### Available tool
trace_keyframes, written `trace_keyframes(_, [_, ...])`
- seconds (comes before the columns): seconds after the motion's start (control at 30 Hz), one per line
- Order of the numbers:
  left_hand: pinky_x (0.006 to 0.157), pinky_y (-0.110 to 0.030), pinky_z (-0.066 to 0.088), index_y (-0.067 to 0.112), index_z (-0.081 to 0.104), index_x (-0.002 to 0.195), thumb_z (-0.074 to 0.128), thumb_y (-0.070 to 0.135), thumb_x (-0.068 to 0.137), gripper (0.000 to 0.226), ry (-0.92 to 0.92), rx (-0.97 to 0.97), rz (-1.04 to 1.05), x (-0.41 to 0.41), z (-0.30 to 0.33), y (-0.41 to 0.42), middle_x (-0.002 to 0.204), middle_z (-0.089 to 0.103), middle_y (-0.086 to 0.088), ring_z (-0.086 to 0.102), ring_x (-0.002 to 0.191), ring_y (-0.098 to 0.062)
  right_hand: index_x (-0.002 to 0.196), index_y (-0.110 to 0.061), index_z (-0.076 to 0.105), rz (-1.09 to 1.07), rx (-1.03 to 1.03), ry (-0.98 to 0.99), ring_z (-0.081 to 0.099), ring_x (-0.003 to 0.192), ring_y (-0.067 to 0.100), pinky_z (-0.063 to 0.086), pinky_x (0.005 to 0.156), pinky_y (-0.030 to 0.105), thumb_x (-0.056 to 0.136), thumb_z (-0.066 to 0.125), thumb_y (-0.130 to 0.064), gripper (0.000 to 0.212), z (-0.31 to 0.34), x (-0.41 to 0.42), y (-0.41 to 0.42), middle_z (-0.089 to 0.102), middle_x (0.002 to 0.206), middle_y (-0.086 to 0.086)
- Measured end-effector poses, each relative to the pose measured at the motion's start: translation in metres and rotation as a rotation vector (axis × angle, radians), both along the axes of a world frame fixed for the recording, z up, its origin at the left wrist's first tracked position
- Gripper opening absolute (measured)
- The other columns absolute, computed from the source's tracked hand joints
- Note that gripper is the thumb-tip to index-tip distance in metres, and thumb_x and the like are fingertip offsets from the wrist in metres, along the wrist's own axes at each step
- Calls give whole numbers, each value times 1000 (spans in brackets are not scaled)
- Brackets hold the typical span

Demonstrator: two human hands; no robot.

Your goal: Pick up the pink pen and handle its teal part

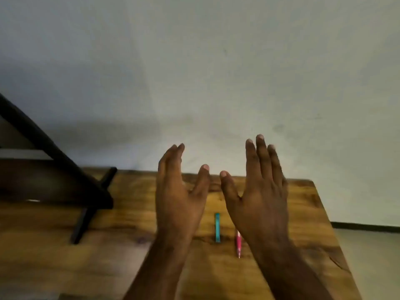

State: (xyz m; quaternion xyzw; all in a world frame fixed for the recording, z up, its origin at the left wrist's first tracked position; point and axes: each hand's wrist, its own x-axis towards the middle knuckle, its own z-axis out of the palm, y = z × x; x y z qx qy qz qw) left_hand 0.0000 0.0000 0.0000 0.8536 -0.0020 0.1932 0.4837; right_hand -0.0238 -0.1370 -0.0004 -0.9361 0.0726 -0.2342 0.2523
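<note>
Both hands are raised above a wooden table (303, 213), backs toward me, fingers straight. My left hand (177, 195) is turned edge-on with the thumb spread out to the right and holds nothing. My right hand (259, 191) is flat and spread and also holds nothing. Between the two wrists a teal pen cap (217, 227) lies on the table, pointing away from me. Just to its right lies a pink pen (238, 245), its upper part hidden behind my right hand and its tip pointing toward me.
A black stand (65, 169) with slanted bars sits on the table's left side, one leg reaching toward the middle. A pale wall rises behind the table. The table's right edge drops off to a light floor (372, 256).
</note>
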Motion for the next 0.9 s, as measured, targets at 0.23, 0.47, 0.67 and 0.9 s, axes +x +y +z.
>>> trace_keyframes(0.23, [80, -23, 51, 35, 66, 125, 72, 44, 89, 38, 369, -68, -46, -9, -97, 15, 116, 68, 19, 62, 110, -2, 139, -33, 57, -76, 214, 424, 63, 113, 16, 56, 91, 39, 94, 66, -39, 46, -90, -13, -17, 58, 140, -7])
trace_keyframes(0.47, [61, -2, 44, 36, 72, 108, 74, 34, 90, 18, 485, -53, -194, 6, -120, 2, 89, 70, 19, 61, 87, 13, 130, -35, 61, -118, 234, 676, 72, 89, 16, 59, 84, 40, 88, 73, -40, 44, -113, 5, -37, 72, 113, -10])
trace_keyframes(0.67, [62, -3, 46, 35, 73, 105, 73, 35, 91, 15, 494, -17, -223, 1, -124, -11, 91, 70, 19, 60, 89, 13, 118, -28, 66, -137, 173, 667, 67, 90, 18, 58, 82, 39, 87, 75, -34, 33, -124, 13, -32, 70, 100, -5])
trace_keyframes(0.9, [65, -8, 49, 38, 71, 101, 71, 35, 92, 10, 491, 8, -216, 3, -126, -16, 90, 68, 23, 61, 90, 13, 104, -30, 65, -98, 394, 639, 71, 80, 13, 61, 73, 40, 81, 81, -29, 28, -134, 17, -28, 72, 88, -7])
